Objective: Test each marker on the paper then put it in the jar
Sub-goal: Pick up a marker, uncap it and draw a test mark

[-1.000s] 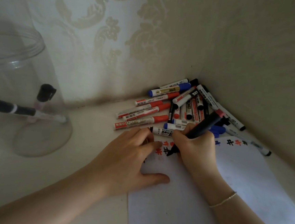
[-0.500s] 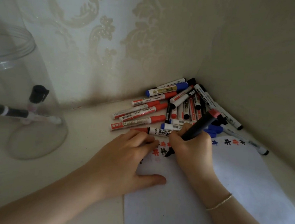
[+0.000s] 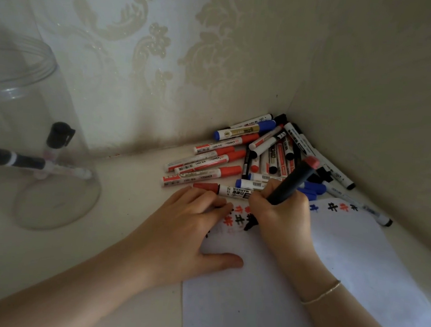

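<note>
Right now the right hand (image 3: 286,216) grips a dark marker (image 3: 289,183) low on its barrel, fingers curled round it in a writing hold, with the tip down on the white sheet of paper (image 3: 356,267) among red and black test marks (image 3: 238,215). A reddish end shows at the marker's top; whether that is a posted cap or the barrel's own plug I cannot tell in this dim light. The left hand (image 3: 190,229) lies flat with fingers spread, pressing the near-left part of the sheet so it does not slide.

A marker like this is likely light, stiff and smooth-sided, so a pinch close to the tip gives control for writing, while a grip nearer the middle would suit carrying it. Paper this thin will probably skid or buckle under the tip unless it is pinned, which the flat hand sees to.

Most of the work appears to lie ahead: a pile of red, blue and black markers (image 3: 262,154) sits in the corner just beyond the sheet, touching its far edge. The clear plastic jar (image 3: 19,94) stands well apart to the left and holds only two or three pens (image 3: 54,149). Its wide mouth should make the drop easy, though a light empty jar could tip if knocked.
</note>
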A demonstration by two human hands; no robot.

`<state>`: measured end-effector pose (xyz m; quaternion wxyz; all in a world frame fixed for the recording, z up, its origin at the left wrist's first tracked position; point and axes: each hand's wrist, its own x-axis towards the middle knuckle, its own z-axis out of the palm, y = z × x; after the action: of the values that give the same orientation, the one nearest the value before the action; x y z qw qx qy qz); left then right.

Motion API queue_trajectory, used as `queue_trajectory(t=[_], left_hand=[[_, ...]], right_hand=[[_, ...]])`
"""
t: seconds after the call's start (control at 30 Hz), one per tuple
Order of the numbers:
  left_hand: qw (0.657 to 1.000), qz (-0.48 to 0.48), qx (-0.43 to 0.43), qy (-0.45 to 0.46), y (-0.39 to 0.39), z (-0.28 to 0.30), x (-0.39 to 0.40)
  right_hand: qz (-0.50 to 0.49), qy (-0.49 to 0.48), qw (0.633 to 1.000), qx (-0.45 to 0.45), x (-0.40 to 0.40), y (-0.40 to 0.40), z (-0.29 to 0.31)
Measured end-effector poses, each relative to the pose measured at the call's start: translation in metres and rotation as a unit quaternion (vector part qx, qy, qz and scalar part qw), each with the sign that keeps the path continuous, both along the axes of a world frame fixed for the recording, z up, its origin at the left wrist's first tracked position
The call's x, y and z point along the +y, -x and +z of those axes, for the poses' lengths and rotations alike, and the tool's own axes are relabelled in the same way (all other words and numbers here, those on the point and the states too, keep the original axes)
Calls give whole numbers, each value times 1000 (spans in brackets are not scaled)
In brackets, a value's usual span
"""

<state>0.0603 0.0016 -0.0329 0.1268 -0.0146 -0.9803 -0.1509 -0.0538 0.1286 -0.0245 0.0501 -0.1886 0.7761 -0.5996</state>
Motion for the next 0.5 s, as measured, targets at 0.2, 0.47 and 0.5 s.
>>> queue_trajectory(t=[0.2,0.47,0.5], left_hand=[[1000,-1,0,3,0,0,0],[1000,0,3,4,1,-2,-1],[1000,1,2,3,1,-2,-1]], right_hand=[[13,4,1000,-25,-1,0,0],[4,14,1000,-27,1,0,2],[2,15,1000,-24,1,0,1]])
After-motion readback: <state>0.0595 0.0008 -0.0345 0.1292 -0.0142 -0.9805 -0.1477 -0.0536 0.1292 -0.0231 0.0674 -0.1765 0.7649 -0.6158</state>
